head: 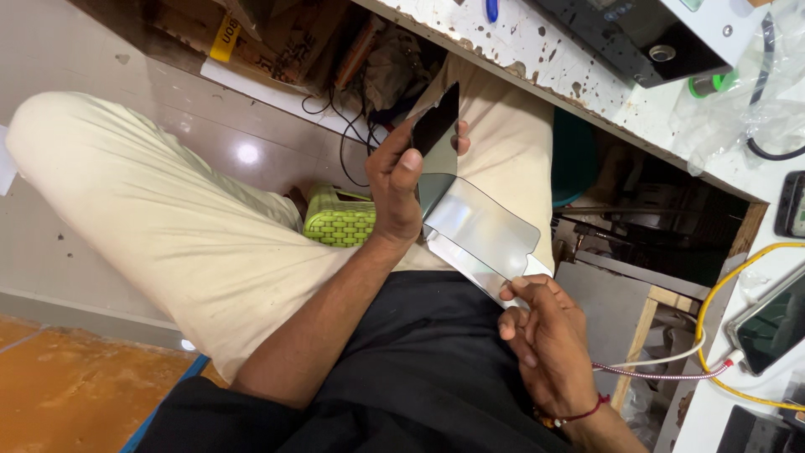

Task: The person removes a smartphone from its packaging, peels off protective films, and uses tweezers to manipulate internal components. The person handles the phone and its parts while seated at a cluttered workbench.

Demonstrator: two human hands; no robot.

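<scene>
My left hand [397,180] grips a dark, glossy phone-shaped panel [436,126] by its edge, over my lap. A clear, shiny film [480,231] is partly peeled off the panel and stretches down to my right hand [543,335], whose fingertips pinch its lower corner. Both hands are above my cream trousers [168,218] and black shirt [419,369]. A red thread circles my right wrist.
A stained white workbench [545,59] runs along the top right with a black device [637,33], clear plastic bags and phones [771,323] on yellow and white cables. A green woven box [340,220] sits on the floor, cardboard boxes and wires behind it.
</scene>
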